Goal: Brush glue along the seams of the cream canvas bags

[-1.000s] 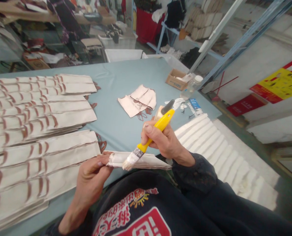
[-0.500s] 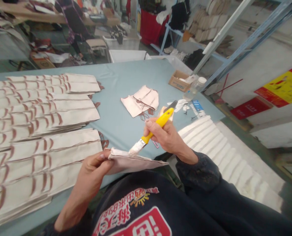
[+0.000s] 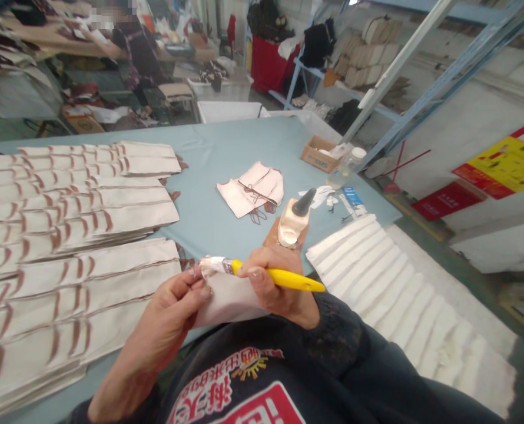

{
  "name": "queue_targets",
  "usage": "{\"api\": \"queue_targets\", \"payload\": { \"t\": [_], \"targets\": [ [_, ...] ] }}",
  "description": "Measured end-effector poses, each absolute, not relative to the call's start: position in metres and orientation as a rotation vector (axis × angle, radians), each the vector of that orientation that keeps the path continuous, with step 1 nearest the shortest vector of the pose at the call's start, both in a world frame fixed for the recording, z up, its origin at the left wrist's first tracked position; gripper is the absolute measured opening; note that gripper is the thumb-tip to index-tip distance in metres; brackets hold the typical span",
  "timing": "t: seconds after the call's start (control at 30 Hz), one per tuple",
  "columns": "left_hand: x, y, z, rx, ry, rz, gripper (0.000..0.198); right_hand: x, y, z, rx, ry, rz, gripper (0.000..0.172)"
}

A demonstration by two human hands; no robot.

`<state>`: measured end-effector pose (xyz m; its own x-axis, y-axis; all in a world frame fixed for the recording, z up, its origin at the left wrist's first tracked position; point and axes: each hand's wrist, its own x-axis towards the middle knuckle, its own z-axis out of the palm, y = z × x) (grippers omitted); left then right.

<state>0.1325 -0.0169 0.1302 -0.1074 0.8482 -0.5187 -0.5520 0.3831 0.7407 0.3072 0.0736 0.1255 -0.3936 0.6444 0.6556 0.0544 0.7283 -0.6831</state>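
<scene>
My right hand (image 3: 276,287) is closed around a yellow-handled brush (image 3: 284,278), which lies almost level with its bristles pointing left. My left hand (image 3: 173,309) pinches the left end of a folded pale paper bag (image 3: 226,297) held over the table's near edge. The bristles rest on that end of the bag, right at my left fingertips. Just beyond my right hand stands a glue bottle (image 3: 294,221) with a dark nozzle.
Overlapping rows of flat paper bags with brown handles (image 3: 72,235) cover the left of the blue table (image 3: 226,147). A fanned white stack (image 3: 390,282) lies at the right. A small pile of bags (image 3: 253,191), a cardboard box (image 3: 319,152) and a jar (image 3: 348,165) sit further back.
The brush has swung down from a steep tilt to nearly level, its bristles now on the bag's left end. My right hand dropped closer to my body, uncovering the glue bottle.
</scene>
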Motion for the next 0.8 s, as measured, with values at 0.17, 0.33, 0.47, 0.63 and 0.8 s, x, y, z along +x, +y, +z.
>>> {"api": "queue_targets", "payload": {
  "t": [0.17, 0.33, 0.47, 0.63, 0.8],
  "targets": [
    [0.133, -0.017, 0.13, 0.301, 1.136, 1.241, 0.043, 0.313, 0.083, 0.13, -0.302, -1.955, 0.57, 0.022],
    [0.128, -0.017, 0.127, 0.243, 1.152, 1.247, 0.045, 0.319, 0.088, 0.142, -0.183, -2.055, 0.466, 0.022],
    [0.131, -0.014, 0.127, 0.253, 1.131, 1.252, 0.043, 0.308, 0.085, 0.139, -0.139, -2.11, 0.457, 0.022],
    [0.135, -0.011, 0.132, 0.279, 1.123, 1.257, 0.039, 0.292, 0.08, 0.119, -0.117, -2.185, 0.599, 0.033],
    [0.129, -0.015, 0.128, 0.265, 1.209, 1.34, 0.043, 0.307, 0.082, 0.118, -0.259, -2.1, 0.521, 0.034]
  ]
}}
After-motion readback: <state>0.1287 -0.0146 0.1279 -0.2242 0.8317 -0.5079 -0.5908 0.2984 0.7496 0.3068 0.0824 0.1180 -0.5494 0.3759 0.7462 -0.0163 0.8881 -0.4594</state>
